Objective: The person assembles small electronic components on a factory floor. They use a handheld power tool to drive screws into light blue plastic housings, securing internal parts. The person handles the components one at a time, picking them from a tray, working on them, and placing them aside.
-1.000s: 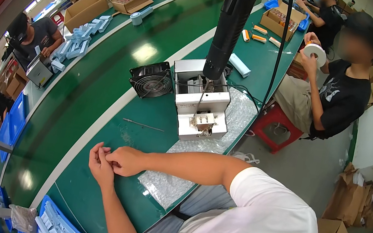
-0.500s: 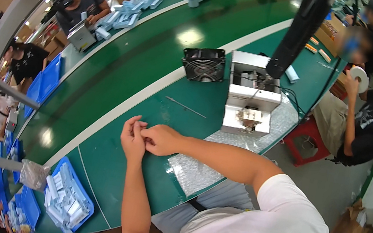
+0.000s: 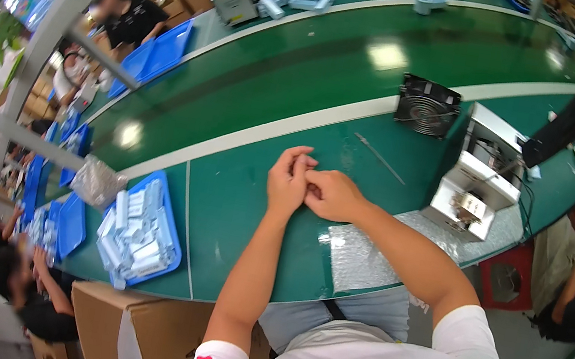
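My left hand [image 3: 290, 180] is raised over the near part of the green worktable [image 3: 237, 209], its loosely bent fingers a little apart. My right hand [image 3: 334, 196] meets it from the right, with its fingers curled in against the fingers of the left. Whatever lies between the right fingers, if anything, is hidden. Beyond the right hand lies a thin metal rod like a screwdriver [image 3: 379, 158], untouched. A white-and-silver benchtop machine [image 3: 483, 170] stands to the right, and a black fan [image 3: 427, 107] sits just behind it to the left.
Pale blue parts fill a blue tray [image 3: 176, 256] at the left. A plastic-wrapped bundle [image 3: 98, 182] rests beside it. Bubble wrap [image 3: 369, 262] lies under the machine and my right forearm. A cardboard box [image 3: 148, 331] stands below the table edge. People work across and beside the table.
The view has swung left, so the table's things sit farther right and the cardboard box shows more. My hands keep about the same touching pose.
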`<state>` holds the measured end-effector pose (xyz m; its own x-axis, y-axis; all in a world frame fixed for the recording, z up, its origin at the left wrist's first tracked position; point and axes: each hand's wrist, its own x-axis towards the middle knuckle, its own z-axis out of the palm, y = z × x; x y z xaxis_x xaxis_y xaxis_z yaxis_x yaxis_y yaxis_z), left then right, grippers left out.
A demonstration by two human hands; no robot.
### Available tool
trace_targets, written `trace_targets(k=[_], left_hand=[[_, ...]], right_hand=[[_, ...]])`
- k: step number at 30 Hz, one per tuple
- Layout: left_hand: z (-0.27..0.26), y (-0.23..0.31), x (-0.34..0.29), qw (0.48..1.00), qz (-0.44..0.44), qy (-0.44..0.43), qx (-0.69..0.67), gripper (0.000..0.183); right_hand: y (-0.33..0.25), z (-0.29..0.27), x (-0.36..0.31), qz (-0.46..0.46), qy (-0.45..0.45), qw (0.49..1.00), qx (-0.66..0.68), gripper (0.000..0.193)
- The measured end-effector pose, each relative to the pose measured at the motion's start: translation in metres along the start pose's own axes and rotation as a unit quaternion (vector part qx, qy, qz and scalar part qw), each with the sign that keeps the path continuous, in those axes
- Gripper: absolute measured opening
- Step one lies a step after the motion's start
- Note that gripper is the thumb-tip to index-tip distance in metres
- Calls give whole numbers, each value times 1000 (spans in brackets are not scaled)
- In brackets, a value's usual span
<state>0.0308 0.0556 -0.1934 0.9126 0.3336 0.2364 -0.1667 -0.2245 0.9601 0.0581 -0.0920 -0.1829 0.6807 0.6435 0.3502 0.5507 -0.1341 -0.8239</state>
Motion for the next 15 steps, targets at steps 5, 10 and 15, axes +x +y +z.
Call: trace_targets(k=[5,10,15], left_hand=[[1,4,0,999,15,13,41,19],[0,5,-2,999,18,9,39,19],[-1,7,-3,999,20,10,37,19]], right_hand=[[-1,0,1,24,-12,1000,3,9],[-5,0,3,38,-16,999,9,11],[-6,0,4,47,-27,998,2,15]])
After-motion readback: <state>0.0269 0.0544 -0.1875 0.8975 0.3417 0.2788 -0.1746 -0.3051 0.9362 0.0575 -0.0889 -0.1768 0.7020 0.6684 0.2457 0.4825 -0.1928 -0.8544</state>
